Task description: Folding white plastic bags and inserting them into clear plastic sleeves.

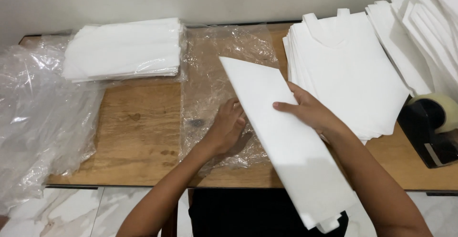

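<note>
A folded white fabric bag (281, 136) lies slantwise from the table's middle down past its front edge. My right hand (307, 110) grips its right edge, thumb on top. My left hand (228, 125) rests against the bag's left edge, fingers curled on a clear plastic sleeve (210, 74) that lies flat on the wooden table (138, 132). The bag's upper end sits over that sleeve.
A stack of flat white bags with handles (348, 70) lies at the right, more white bags (424, 31) behind it. A wrapped pile of folded bags (124, 48) sits back left. Crumpled clear plastic (38, 113) hangs off the left edge. A black tape dispenser (431, 127) stands far right.
</note>
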